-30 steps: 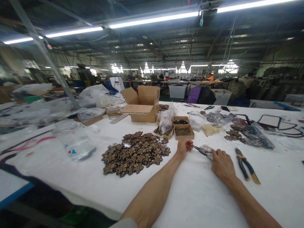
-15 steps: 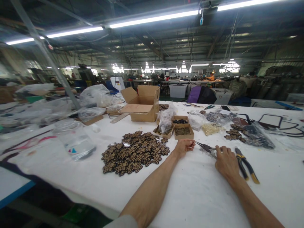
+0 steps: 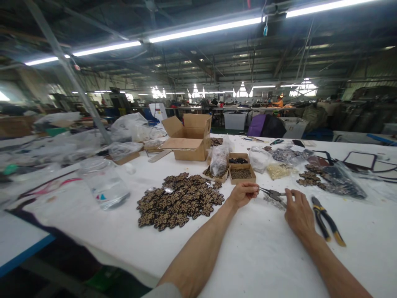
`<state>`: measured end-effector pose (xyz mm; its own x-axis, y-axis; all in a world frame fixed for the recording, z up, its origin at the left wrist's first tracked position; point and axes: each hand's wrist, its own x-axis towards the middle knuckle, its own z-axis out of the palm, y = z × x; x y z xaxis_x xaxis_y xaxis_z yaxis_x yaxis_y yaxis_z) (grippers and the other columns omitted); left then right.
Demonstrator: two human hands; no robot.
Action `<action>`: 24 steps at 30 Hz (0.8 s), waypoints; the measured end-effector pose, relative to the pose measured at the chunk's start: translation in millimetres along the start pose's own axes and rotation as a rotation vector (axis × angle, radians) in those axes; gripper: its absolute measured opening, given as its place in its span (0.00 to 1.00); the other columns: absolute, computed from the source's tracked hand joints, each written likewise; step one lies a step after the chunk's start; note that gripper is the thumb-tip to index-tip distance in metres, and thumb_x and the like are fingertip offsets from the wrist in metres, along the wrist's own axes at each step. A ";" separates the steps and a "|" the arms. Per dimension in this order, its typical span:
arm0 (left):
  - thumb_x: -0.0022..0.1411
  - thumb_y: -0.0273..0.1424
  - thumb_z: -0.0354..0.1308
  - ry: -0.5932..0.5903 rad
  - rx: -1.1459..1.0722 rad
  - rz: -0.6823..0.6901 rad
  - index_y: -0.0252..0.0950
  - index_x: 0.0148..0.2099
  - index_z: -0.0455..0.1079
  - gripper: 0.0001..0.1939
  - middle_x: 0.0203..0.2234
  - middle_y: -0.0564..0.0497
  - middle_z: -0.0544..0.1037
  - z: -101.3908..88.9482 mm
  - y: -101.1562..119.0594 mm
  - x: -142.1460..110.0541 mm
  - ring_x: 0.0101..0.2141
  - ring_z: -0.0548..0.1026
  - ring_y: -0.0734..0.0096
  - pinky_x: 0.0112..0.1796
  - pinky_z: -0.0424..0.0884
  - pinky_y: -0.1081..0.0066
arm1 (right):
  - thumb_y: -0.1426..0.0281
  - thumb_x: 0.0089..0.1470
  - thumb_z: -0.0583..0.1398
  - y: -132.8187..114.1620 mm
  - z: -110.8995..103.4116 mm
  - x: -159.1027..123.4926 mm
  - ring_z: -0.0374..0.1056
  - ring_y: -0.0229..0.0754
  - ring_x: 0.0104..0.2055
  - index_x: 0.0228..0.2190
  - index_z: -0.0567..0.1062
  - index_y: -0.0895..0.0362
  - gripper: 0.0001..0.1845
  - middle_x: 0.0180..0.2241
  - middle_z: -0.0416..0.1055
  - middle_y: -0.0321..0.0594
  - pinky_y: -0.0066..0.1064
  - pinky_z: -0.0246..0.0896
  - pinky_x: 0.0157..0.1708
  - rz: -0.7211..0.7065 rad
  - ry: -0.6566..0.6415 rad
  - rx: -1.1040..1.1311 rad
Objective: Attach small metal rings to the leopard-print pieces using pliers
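Observation:
My right hand (image 3: 298, 213) is closed around the handles of long-nose pliers (image 3: 273, 193), whose tips point left. Right at those tips, my left hand (image 3: 245, 194) has its fingers pinched together; whatever lies between them is too small to make out. Under the pliers lies a scatter of small shiny metal bits (image 3: 274, 202). A heap of brown-and-black spotted flower-shaped pieces (image 3: 181, 200) spreads to the left of my left hand. Yellow-and-black handled pliers (image 3: 326, 219) lie slightly open to the right of my right hand.
Behind my hands stand small cardboard trays of bits (image 3: 242, 176), a plastic bag (image 3: 219, 160) and an open carton (image 3: 192, 145). A large clear jar (image 3: 107, 186) is at left. Bagged parts (image 3: 343, 182) lie at right. Far back is a person in orange (image 3: 278, 100).
The whole view has shifted a little, moving the scene slightly right and down. My hands stay close together, the pliers' tips still at my left fingers.

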<state>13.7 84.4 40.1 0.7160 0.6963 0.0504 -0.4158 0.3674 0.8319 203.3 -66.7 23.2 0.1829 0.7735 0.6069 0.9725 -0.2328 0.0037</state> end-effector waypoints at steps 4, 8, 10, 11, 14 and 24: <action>0.40 0.29 0.75 -0.027 0.042 0.018 0.27 0.36 0.77 0.19 0.25 0.46 0.75 4.2 5.5 -2.7 0.25 0.72 0.73 0.28 0.64 0.72 | 0.85 0.54 0.49 -0.4 4.2 0.0 0.55 0.54 0.55 0.59 0.59 0.63 0.30 0.52 0.59 0.54 0.41 0.54 0.55 0.000 0.033 0.021; 0.41 0.33 0.74 -0.010 0.230 0.118 0.27 0.36 0.77 0.20 0.23 0.48 0.75 6.6 8.4 -3.1 0.22 0.69 0.76 0.26 0.64 0.72 | 0.85 0.54 0.49 1.4 4.4 1.7 0.55 0.54 0.55 0.59 0.59 0.62 0.31 0.53 0.58 0.54 0.42 0.54 0.55 -0.010 0.019 0.016; 0.41 0.34 0.74 0.017 0.335 0.165 0.26 0.35 0.77 0.21 0.22 0.48 0.74 6.2 7.4 -1.7 0.21 0.68 0.77 0.24 0.64 0.73 | 0.85 0.53 0.49 2.6 1.8 3.3 0.54 0.55 0.56 0.59 0.58 0.61 0.32 0.53 0.58 0.54 0.43 0.54 0.56 -0.020 0.017 0.021; 0.40 0.35 0.74 0.031 0.368 0.188 0.26 0.35 0.77 0.21 0.21 0.48 0.74 5.3 6.4 -0.4 0.20 0.68 0.77 0.24 0.64 0.73 | 0.85 0.51 0.50 3.4 0.0 4.2 0.53 0.55 0.57 0.60 0.57 0.61 0.34 0.54 0.57 0.54 0.44 0.53 0.57 -0.025 0.019 0.025; 0.40 0.36 0.74 0.097 0.394 0.251 0.26 0.33 0.77 0.20 0.20 0.48 0.74 -0.7 3.5 5.4 0.20 0.68 0.76 0.23 0.65 0.73 | 0.85 0.48 0.52 8.2 -4.7 6.6 0.47 0.58 0.61 0.62 0.53 0.61 0.40 0.56 0.55 0.55 0.48 0.50 0.59 -0.035 0.013 0.035; 0.50 0.33 0.65 0.151 1.011 -0.019 0.27 0.34 0.79 0.13 0.19 0.47 0.75 -35.0 19.3 6.7 0.18 0.69 0.75 0.22 0.66 0.75 | 0.83 0.42 0.55 52.5 2.7 4.0 0.47 0.62 0.58 0.60 0.55 0.64 0.41 0.54 0.54 0.58 0.49 0.51 0.55 0.103 -0.018 0.027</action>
<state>-9.2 117.7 37.1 0.6103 0.7919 0.0200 0.3129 -0.2641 0.9123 255.5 -74.2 23.7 0.2847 0.7567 0.5885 0.9519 -0.2959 -0.0800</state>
